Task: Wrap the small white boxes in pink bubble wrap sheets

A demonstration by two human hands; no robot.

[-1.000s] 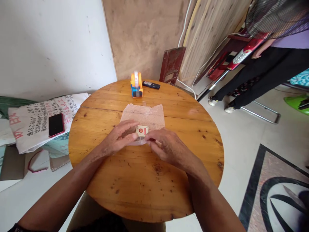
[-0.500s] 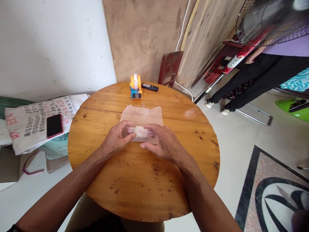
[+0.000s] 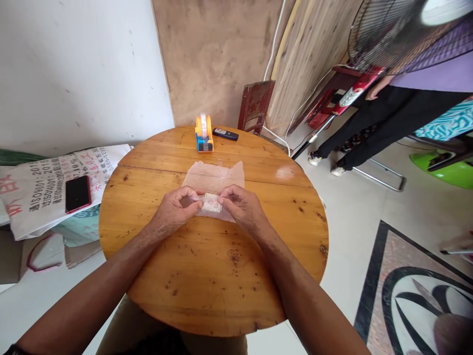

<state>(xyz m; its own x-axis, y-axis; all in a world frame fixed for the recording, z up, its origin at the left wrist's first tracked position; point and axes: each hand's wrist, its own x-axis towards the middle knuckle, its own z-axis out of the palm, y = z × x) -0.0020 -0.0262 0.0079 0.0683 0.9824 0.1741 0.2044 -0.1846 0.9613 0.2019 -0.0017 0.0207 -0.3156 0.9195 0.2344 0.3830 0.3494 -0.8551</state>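
Plastic wrap (image 3: 216,175), tape dispenser (image 3: 204,135) beyond, dark remote (image 3: 225,134) beside it

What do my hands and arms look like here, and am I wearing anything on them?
Your left hand and right hand are bare: no gloves, rings or watch show. Both forearms, left and right, are uncovered too. A dark edge, perhaps a sleeve hem, shows on the left arm; no sleeve shows on the right.
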